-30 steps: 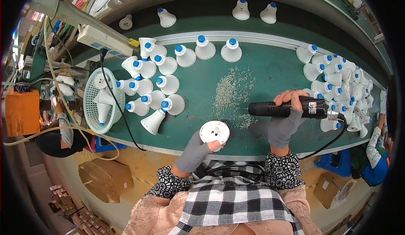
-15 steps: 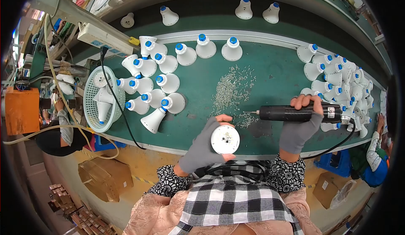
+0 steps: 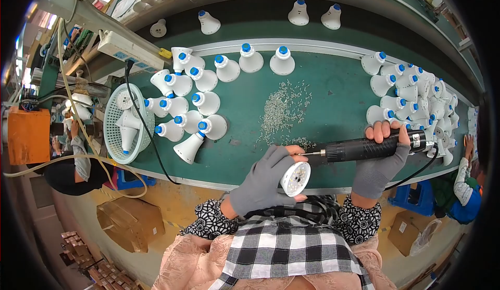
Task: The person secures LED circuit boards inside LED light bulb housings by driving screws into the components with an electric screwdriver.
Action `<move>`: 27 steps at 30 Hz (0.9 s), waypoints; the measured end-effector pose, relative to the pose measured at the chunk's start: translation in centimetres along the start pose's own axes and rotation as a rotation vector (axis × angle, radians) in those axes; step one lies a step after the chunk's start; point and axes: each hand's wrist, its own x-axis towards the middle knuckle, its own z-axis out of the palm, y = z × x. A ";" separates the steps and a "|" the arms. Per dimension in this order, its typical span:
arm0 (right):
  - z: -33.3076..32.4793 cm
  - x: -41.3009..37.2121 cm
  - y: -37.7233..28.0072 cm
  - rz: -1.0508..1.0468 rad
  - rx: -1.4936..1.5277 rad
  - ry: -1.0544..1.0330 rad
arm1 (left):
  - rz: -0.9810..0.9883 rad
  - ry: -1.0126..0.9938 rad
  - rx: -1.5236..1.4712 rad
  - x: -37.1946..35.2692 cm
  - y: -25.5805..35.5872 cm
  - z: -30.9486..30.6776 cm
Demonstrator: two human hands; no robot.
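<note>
My left hand (image 3: 264, 180), in a grey fingerless glove, grips a white bulb housing (image 3: 295, 178) with its round LED board facing me, near the table's front edge. My right hand (image 3: 380, 160), also gloved, holds a black electric screwdriver (image 3: 364, 147) lying almost level, pointing left. Its bit tip meets the housing's upper edge by my left thumb. A scatter of small screws (image 3: 284, 110) lies on the green table (image 3: 338, 89) just beyond.
White housings with blue caps crowd the left (image 3: 187, 102) and right (image 3: 411, 95) of the table. A white basket (image 3: 115, 134) holds more at the left edge. A conveyor (image 3: 250, 14) behind carries a few housings. Other workers sit at both sides.
My left hand lifted the housing, moved it right and tilted it. My right hand swung the screwdriver down and left until the bit reached the housing.
</note>
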 end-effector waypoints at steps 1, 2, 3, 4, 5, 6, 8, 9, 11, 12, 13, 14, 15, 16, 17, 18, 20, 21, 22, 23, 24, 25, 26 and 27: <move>0.0 0.0 0.0 -0.003 -0.007 -0.001 | 0.006 0.006 -0.004 -0.1 0.0 0.0; 0.1 -0.1 0.0 -0.006 -0.015 -0.001 | 0.010 0.013 -0.009 -0.2 -0.1 0.1; 0.1 -0.2 0.0 -0.011 -0.020 0.000 | 0.014 0.019 -0.013 -0.2 -0.1 0.1; 0.3 -0.3 0.0 -0.018 -0.026 0.000 | 0.014 0.017 -0.007 -0.3 0.0 0.1; 0.4 -0.4 0.0 -0.025 -0.030 0.000 | 0.015 0.014 0.000 -0.3 0.0 0.1; 0.5 -0.5 -0.1 -0.032 -0.036 -0.021 | 0.016 0.010 0.007 -0.3 0.0 0.0; 0.7 -0.7 -0.2 -0.046 -0.047 -0.062 | 0.021 0.003 0.019 -0.3 0.1 -0.1; 0.8 -0.7 -0.4 -0.053 -0.042 -0.111 | 0.024 -0.001 0.024 -0.3 0.2 -0.1; 1.0 -0.9 -0.7 -0.068 -0.035 -0.208 | 0.041 -0.038 0.054 -0.3 0.1 -0.1; 1.1 -0.9 -0.9 -0.053 -0.018 -0.284 | 0.048 -0.057 0.069 -0.3 0.1 -0.2; 1.1 -0.9 -1.1 -0.038 -0.002 -0.360 | 0.055 -0.078 0.075 -0.4 0.1 -0.2; 1.0 -0.9 -1.2 -0.023 0.015 -0.436 | 0.062 -0.098 0.082 -0.4 0.2 -0.3; 0.9 -0.7 -1.3 -0.010 0.027 -0.492 | 0.069 -0.118 0.089 -0.4 0.2 -0.3; 0.9 -0.7 -1.3 -0.018 0.018 -0.509 | 0.071 -0.115 0.055 -0.3 0.1 -0.2; 1.1 -0.7 -1.3 -0.026 0.009 -0.527 | 0.073 -0.110 0.022 -0.3 -0.2 -0.1; 1.3 -0.7 -1.3 -0.034 0.001 -0.547 | 0.076 -0.104 -0.010 -0.3 -0.3 -0.1; 1.4 -0.9 -1.5 -0.073 0.023 -0.425 | -0.052 -0.103 -0.156 -0.4 0.0 -0.5; 1.5 -0.9 -1.6 -0.092 0.034 -0.364 | -0.116 -0.100 -0.229 -0.5 0.1 -0.7; 1.6 -1.0 -1.8 -0.098 0.043 -0.334 | -0.230 -0.086 -0.418 -0.8 -0.2 -0.6; 1.6 -1.0 -2.1 -0.104 0.052 -0.303 | -0.344 -0.071 -0.608 -1.2 -0.6 -0.3; 1.6 -1.0 -2.3 -0.109 0.059 -0.271 | -0.459 -0.057 -0.799 -1.4 -0.9 -0.2; 1.6 -1.1 -2.4 -0.120 0.055 -0.273 | -0.486 -0.011 -0.986 -1.5 -1.0 -0.2; 1.7 -1.3 -2.6 -0.124 0.054 -0.258 | -0.491 0.002 -1.064 -1.7 -1.3 0.2; 1.8 -1.6 -2.7 -0.127 0.053 -0.243 | -0.496 0.015 -1.142 -2.0 -1.9 0.9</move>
